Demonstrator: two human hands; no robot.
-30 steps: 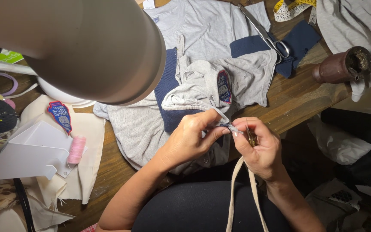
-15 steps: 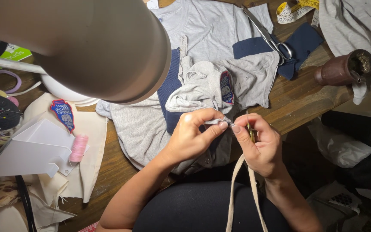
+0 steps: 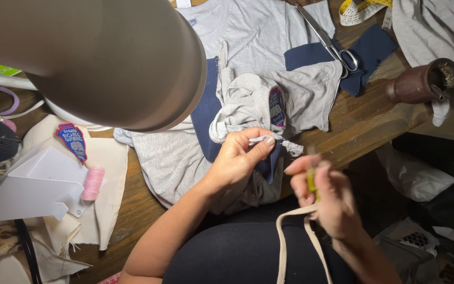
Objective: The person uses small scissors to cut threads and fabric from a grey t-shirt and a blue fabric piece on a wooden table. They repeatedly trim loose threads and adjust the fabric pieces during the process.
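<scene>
My left hand (image 3: 240, 158) pinches a fold of grey fabric (image 3: 248, 102) between thumb and fingers at the table's front edge. The grey garment carries an oval blue and red patch (image 3: 276, 107) and lies over a navy piece (image 3: 204, 115). My right hand (image 3: 324, 197), blurred, is a little to the right and lower, apart from the fabric. It grips a small yellow-green tool (image 3: 311, 179). A cream strap (image 3: 285, 236) hangs below that hand over my dark lap.
A big lamp shade (image 3: 95, 58) fills the upper left. Scissors (image 3: 329, 42), a yellow tape measure (image 3: 361, 9) and a brown cup (image 3: 421, 81) lie at the back right. A pink thread spool (image 3: 92, 183), a white tray (image 3: 32, 184) and a second patch (image 3: 72, 141) sit left.
My right hand has pulled away from the left, moving right and down with the small tool. The left hand keeps its pinch on the grey fabric.
</scene>
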